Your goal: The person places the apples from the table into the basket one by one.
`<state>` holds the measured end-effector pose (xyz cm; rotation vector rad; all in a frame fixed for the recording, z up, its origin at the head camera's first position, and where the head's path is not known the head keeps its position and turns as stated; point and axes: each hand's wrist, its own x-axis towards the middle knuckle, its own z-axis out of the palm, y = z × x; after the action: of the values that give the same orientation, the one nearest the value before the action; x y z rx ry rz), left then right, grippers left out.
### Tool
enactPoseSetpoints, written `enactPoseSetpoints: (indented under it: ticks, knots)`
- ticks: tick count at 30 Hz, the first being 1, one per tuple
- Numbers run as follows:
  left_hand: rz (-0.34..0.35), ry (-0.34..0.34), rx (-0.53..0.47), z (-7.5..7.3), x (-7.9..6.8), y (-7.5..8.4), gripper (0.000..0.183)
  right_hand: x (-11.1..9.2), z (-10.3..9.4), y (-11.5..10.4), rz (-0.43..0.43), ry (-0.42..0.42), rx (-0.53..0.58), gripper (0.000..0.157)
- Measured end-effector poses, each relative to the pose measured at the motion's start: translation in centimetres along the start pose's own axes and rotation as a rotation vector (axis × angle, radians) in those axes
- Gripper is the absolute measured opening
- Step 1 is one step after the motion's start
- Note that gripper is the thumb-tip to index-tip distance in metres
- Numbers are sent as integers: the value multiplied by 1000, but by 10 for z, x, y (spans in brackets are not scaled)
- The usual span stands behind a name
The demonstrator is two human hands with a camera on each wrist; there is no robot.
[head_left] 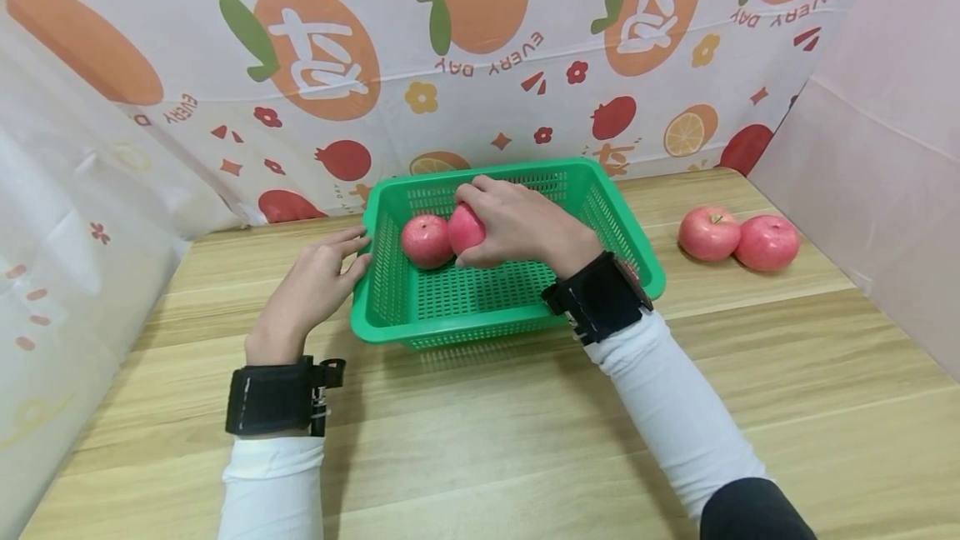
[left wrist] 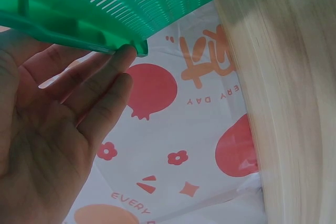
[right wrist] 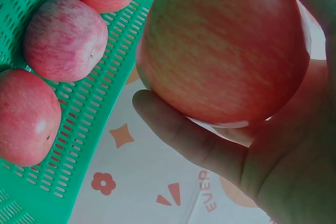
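Observation:
My right hand (head_left: 517, 219) is over the green plastic basket (head_left: 491, 327) and grips an apple (head_left: 466, 230), its thumb and fingers round the sides. In the right wrist view the held apple (right wrist: 226, 45) fills the upper middle, with three more apples in the basket, one of them a pale streaked apple (right wrist: 65, 39). From the head view only one loose apple (head_left: 426, 241) shows, at the basket's left; the hand hides the others. My left hand (head_left: 318, 286) touches the basket's left rim; its fingers (left wrist: 107, 106) are nearly straight against the rim.
Two apples, a left one (head_left: 708, 233) and a right one (head_left: 767, 242), sit touching each other on the wooden table (head_left: 450, 440) right of the basket. A fruit-printed cloth (head_left: 480, 90) hangs behind the basket; pale cloth walls (head_left: 892, 123) stand at both sides.

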<state>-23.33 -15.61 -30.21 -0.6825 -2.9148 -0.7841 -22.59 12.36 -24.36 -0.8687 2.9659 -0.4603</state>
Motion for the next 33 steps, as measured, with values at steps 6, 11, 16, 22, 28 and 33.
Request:
enactPoseSetpoints:
  ticks: [6, 11, 16, 22, 28, 33]
  knots:
    - [6, 6, 7, -1, 0, 1, 43, 4, 0, -1, -7, -6, -6, 68]
    - [9, 8, 8, -1, 0, 1, 42, 9, 0, -5, -20, -19, -17, 70]
    - [1, 1, 6, -1, 0, 1, 43, 15, 2, -8, -40, -37, -26, 70]
    - [-6, -7, 0, -1, 0, 1, 44, 20, 3, -11, -48, -59, -49, 70]
    - [4, 4, 8, 0, 0, 1, 43, 23, 4, -14, -68, -85, -56, 74]
    - [5, 5, 3, 0, 0, 1, 43, 26, 6, -16, -88, -98, -61, 76]
